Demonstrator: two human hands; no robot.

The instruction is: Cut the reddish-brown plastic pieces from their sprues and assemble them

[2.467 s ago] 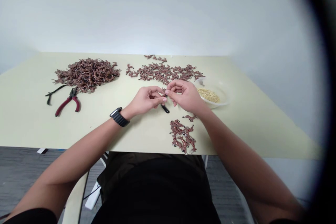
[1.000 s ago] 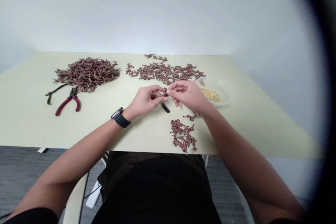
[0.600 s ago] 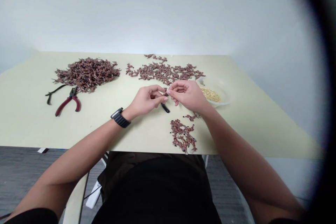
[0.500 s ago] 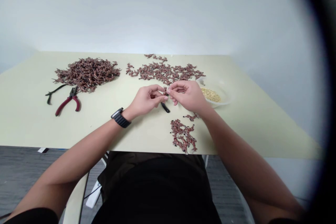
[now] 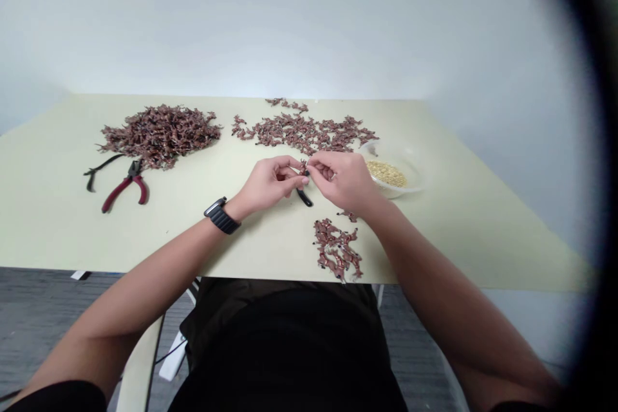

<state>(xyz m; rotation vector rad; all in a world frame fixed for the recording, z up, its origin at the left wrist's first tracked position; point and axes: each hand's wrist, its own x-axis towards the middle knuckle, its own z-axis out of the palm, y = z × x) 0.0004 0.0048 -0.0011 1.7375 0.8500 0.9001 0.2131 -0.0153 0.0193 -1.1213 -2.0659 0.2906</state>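
At frame centre, the right hand [image 5: 346, 179] now curls its lower fingers [image 5: 329, 172] inward, where earlier they hung down.

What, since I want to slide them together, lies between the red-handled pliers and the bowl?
In the head view, the left hand pinching a small brown figure, then the right hand. A black curved thing shows just below the figure.

A pale wall [image 5: 241, 26] rises behind the far edge of a light yellow table [image 5: 483, 225], grey floor [image 5: 48, 309] showing near left
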